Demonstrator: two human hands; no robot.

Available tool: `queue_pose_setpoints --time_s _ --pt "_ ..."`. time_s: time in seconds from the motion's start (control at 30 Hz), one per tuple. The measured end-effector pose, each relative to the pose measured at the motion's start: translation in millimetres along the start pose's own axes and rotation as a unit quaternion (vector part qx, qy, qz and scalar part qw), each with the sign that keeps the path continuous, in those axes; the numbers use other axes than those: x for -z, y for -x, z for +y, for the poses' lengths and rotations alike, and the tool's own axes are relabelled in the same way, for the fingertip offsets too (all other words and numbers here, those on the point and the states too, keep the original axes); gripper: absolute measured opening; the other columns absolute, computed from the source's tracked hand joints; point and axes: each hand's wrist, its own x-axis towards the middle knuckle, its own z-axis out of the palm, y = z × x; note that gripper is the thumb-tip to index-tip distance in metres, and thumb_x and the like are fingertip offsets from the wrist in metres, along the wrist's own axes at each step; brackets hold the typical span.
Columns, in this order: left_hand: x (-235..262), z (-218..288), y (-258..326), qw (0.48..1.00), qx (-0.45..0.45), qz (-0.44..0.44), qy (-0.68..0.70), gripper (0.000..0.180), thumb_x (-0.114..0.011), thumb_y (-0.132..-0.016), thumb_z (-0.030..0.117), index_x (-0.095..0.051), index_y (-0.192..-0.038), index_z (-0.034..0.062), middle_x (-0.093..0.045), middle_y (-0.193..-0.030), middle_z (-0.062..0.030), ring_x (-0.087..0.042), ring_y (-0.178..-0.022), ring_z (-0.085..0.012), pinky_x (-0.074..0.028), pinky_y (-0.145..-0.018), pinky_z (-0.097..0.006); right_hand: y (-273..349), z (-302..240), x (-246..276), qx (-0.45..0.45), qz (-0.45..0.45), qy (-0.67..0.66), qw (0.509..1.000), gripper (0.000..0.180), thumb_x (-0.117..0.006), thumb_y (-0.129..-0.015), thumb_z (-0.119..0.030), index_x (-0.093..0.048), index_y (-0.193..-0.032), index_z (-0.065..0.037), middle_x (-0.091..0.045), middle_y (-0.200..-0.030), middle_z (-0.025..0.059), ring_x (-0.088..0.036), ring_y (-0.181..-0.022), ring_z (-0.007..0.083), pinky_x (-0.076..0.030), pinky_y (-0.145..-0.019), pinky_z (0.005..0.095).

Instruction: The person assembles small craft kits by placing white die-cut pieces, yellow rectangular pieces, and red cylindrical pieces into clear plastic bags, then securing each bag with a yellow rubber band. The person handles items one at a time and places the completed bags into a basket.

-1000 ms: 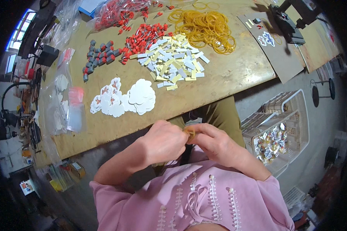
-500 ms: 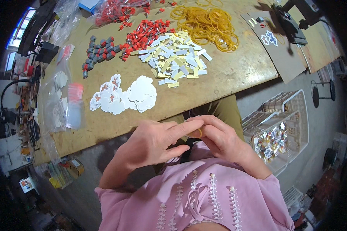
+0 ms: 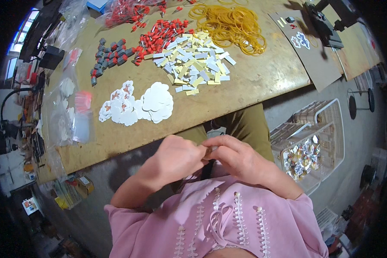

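My left hand (image 3: 174,160) and my right hand (image 3: 235,158) meet in front of my chest, below the table's near edge. Their fingertips pinch a small yellowish item (image 3: 209,151) between them; most of it is hidden by the fingers, so I cannot tell what it is. On the brown table (image 3: 253,86) above the hands lie a heap of white cloud-shaped cut-outs (image 3: 139,105), a pile of small white and yellow strips (image 3: 193,60) and a pile of yellow rubber bands (image 3: 230,26).
Red small parts (image 3: 163,34) and grey parts (image 3: 109,53) lie at the table's far side, clear plastic bags (image 3: 71,116) at its left end. A white wire basket (image 3: 314,142) with shiny packets stands on the floor to my right. A dark machine (image 3: 322,21) sits far right.
Both hands stayed joined near my chest; the fingers shifted around the small item, and the view moved slightly.
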Motion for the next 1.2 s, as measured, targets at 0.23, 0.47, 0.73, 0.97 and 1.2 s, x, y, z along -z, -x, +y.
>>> queue_pose_setpoints --time_s 0.23,0.47,0.73,0.97,1.2 --pt "27 2 23 0.965 0.015 0.143 0.221 0.047 -0.085 -0.085 0.027 -0.071 -0.127 0.012 -0.067 -0.069 -0.0058 -0.066 -0.059 -0.0258 -0.052 -0.056 -0.039 3 8 10 -0.015 0.034 0.017 0.999 0.031 -0.07 -0.085 0.007 -0.063 -0.114 0.002 -0.062 -0.136 0.0223 -0.068 -0.116 0.0384 -0.059 -0.096 0.0402" --pt "-14 -3 8 0.99 -0.009 0.121 0.075 0.031 -0.081 -0.09 0.034 -0.071 -0.111 0.014 -0.07 -0.073 -0.0082 -0.072 -0.067 -0.0296 -0.055 -0.058 -0.042 0 6 4 -0.001 0.014 0.0 1.0 0.03 -0.07 -0.084 0.007 -0.063 -0.114 0.002 -0.063 -0.134 0.0215 -0.068 -0.116 0.0382 -0.059 -0.095 0.041" --pt "-4 4 9 0.96 -0.02 0.219 0.172 0.036 -0.088 -0.082 0.029 -0.074 -0.111 0.0136 -0.065 -0.067 -0.0027 -0.065 -0.057 -0.0225 -0.05 -0.054 -0.036 -3 1 10 -0.017 0.034 -0.002 0.999 0.027 -0.069 -0.086 0.008 -0.063 -0.112 0.002 -0.064 -0.132 0.022 -0.068 -0.115 0.0392 -0.059 -0.093 0.0418" --pt "-2 2 14 0.952 -0.007 0.218 0.215 0.04 -0.085 -0.085 0.028 -0.072 -0.122 0.0167 -0.067 -0.071 -0.0034 -0.069 -0.061 -0.0248 -0.054 -0.058 -0.038 -2 1 10 -0.024 0.032 0.008 0.999 0.021 -0.069 -0.09 0.008 -0.064 -0.109 0.002 -0.064 -0.13 0.021 -0.068 -0.115 0.0389 -0.058 -0.094 0.0405" --pt "-17 -8 10 0.947 -0.079 0.29 0.115 0.044 -0.091 -0.078 0.022 -0.077 -0.12 0.0171 -0.066 -0.07 -0.003 -0.066 -0.06 -0.0236 -0.05 -0.057 -0.034 -5 -1 15 -0.047 0.044 -0.065 0.996 0.024 -0.068 -0.088 0.012 -0.064 -0.109 0.0 -0.066 -0.128 0.0178 -0.069 -0.114 0.0364 -0.058 -0.094 0.0397"
